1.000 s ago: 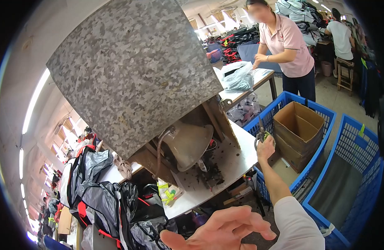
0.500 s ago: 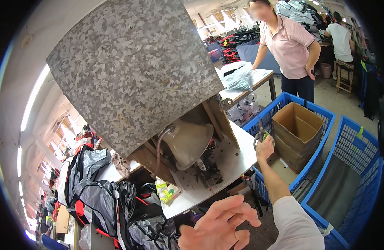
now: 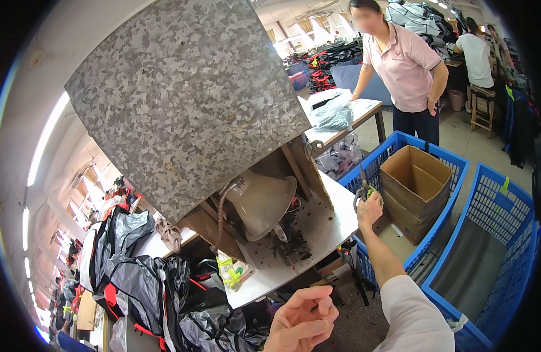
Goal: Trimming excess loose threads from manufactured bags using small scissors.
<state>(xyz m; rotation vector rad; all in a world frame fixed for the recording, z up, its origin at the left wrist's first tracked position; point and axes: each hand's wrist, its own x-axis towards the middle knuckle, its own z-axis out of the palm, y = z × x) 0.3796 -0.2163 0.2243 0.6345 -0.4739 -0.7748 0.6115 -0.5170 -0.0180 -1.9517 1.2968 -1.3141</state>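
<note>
My right hand (image 3: 370, 211) reaches forward over the edge of a blue plastic crate (image 3: 452, 202) and grips a pair of scissors (image 3: 362, 186), blades pointing up and away. Something yellow-green shows beside its fingers. Low in the middle, my left hand (image 3: 302, 322) hangs in the air, fingers curled in toward the thumb, with no object visible in it. An open cardboard box (image 3: 414, 196) stands inside the crate beside my right hand. Left of that hand is a white tabletop (image 3: 341, 217) carrying a lamp with a wide shade (image 3: 261, 202) and scattered dark scraps.
A large grey mottled panel (image 3: 188, 105) rises over the lamp. Grey, black and red bags (image 3: 141, 276) pile up at the left. Another blue crate (image 3: 487, 234) stands at the right. Across the crates a person in a pink shirt (image 3: 402, 70) leans on a table with a plastic-wrapped bundle (image 3: 332, 111).
My left hand has drawn its spread fingers inward and turned. My right hand still holds the scissors in nearly the same place. The view has shifted slightly.
</note>
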